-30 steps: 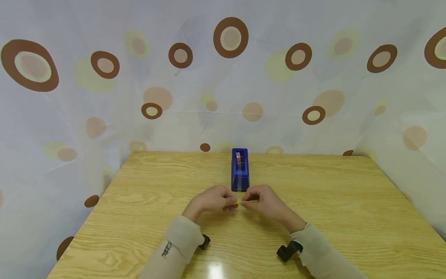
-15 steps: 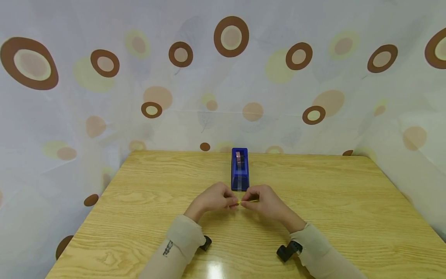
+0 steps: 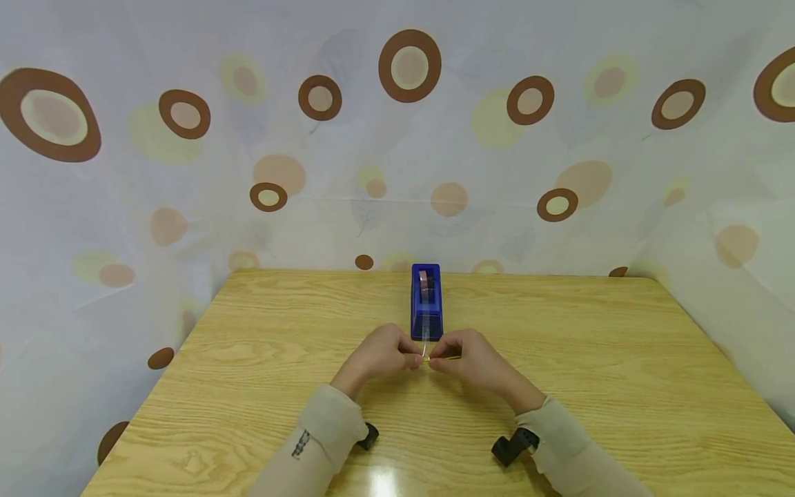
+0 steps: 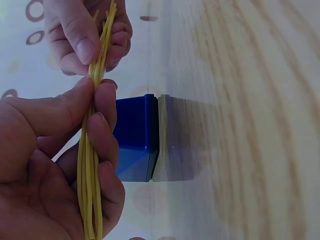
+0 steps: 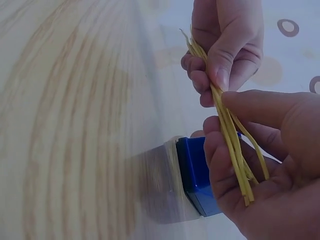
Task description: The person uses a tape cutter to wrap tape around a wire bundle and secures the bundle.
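A thin bundle of yellow strands (image 4: 88,170) runs between both hands. My left hand (image 3: 380,353) pinches it between thumb and fingers, and my right hand (image 3: 470,360) pinches it close beside, the fingertips nearly meeting. In the right wrist view the loose ends of the yellow strands (image 5: 234,155) fan out slightly over the right palm. Just beyond the hands stands a blue tape dispenser (image 3: 426,304) with a roll in it. From its front, a strip of clear tape (image 3: 425,348) stretches to the bundle at the fingertips; its end is hidden by the fingers.
The wood-grain table (image 3: 590,352) extends to both sides of the hands. Behind it hangs a pale cloth (image 3: 348,228) with brown and yellow circles. Dark wrist cameras sit on both cuffs, the right one (image 3: 512,447) close over the table.
My left fingers have shifted slightly upward and closed in around the bundle. The tape strip now looks narrower and bent toward the left fingertips. The right hand has barely moved.
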Demonstrator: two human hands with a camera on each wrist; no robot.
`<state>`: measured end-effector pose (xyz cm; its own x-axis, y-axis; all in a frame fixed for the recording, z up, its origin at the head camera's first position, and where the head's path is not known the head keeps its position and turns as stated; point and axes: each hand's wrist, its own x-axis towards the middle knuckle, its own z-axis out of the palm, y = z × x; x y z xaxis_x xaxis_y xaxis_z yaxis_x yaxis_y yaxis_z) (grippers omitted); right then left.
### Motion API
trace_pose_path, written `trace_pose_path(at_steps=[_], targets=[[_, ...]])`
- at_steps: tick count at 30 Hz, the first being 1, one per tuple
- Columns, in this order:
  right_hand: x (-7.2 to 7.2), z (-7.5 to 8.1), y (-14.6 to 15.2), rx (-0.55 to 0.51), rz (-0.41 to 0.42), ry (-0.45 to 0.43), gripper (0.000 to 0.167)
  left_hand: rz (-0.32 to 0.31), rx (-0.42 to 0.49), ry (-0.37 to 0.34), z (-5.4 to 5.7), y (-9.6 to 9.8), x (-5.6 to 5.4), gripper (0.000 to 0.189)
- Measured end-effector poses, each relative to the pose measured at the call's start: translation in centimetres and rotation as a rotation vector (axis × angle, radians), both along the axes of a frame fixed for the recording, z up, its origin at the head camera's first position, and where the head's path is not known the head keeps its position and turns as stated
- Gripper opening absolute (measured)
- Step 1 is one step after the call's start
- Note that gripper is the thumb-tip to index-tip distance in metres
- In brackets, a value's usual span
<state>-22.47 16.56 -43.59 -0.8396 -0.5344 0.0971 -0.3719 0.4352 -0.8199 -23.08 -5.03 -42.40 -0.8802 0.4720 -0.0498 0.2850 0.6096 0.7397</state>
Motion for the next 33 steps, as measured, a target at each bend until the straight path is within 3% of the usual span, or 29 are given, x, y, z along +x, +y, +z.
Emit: trace_pose_path(at_steps=[9, 24, 29, 33], targets=[[-0.08, 0.26, -0.13, -0.013, -0.017, -0.043, 0.013, 0.054, 0.003, -0.003, 0.03, -0.07, 0.05, 0.006], [-0.23, -0.39, -0.03, -0.035, 0.000, -0.029, 0.009, 0.061, -0.008, 0.002, 0.12, -0.05, 0.17, 0.005], [-0.14, -0.33, -0.08, -0.052, -0.010, -0.015, 0.008, 0.038, -0.006, -0.013, 0.42, -0.25, 0.21, 0.008], [-0.10, -0.04, 0.00, -0.056, -0.022, -0.017, 0.008, -0.017, 0.003, -0.048, 0.57, -0.50, 0.12, 0.015]])
